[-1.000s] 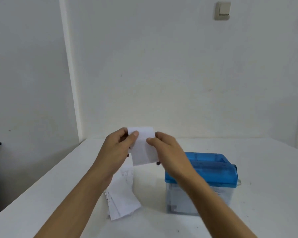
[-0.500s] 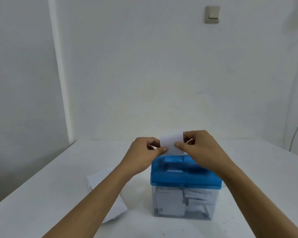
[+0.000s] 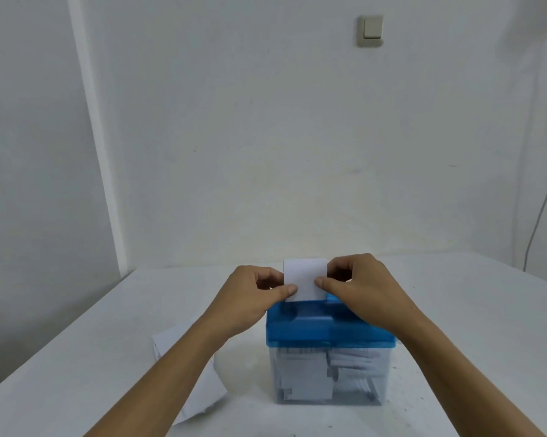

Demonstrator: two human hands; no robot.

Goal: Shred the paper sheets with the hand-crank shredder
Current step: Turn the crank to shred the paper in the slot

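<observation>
Shreds (image 3: 344, 361) already in shredder (image 3: 329, 329); left hand (image 3: 250, 298), right hand (image 3: 363, 291) pinch-grip one sheet (image 3: 305, 275) upright atop it; stack (image 3: 199, 383) awaits on bench (image 3: 76, 357).

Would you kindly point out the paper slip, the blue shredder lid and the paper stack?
paper slip (image 3: 304, 279): head view, bare middle.
blue shredder lid (image 3: 322, 332): head view, front face.
paper stack (image 3: 174, 339): head view, far corner.

Paper sheet (image 3: 304, 275) upright atop shredder (image 3: 322, 329)
</observation>
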